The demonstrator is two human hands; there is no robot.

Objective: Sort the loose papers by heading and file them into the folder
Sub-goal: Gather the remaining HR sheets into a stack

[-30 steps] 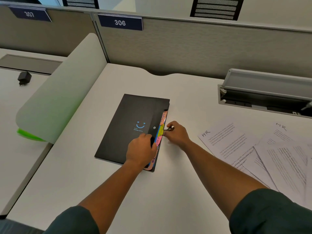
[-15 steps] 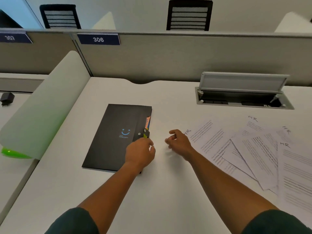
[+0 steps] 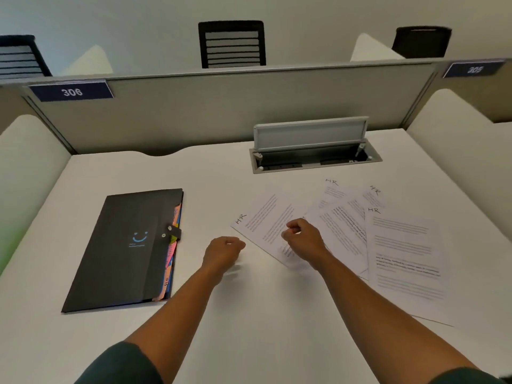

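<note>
A black folder (image 3: 124, 245) with a blue smiley lies shut on the desk at the left, coloured divider tabs showing along its right edge. Several loose printed sheets (image 3: 399, 245) headed "HR" fan out at the right. The leftmost sheet (image 3: 263, 217) lies under my right hand (image 3: 303, 241), whose fingers are curled just above it; whether they pinch the paper is unclear. My left hand (image 3: 223, 252) hovers over bare desk between folder and papers, fingers curled, holding nothing.
An open cable tray (image 3: 313, 151) with a raised lid is set into the desk behind the papers. A grey partition (image 3: 221, 112) labelled 306 closes the back. Curved white side dividers (image 3: 457, 151) flank the desk. Chairs stand beyond the partition.
Both hands left the folder's clasp and moved right. My right hand now sits over the leftmost HR sheet. The view swung right, showing more papers.
</note>
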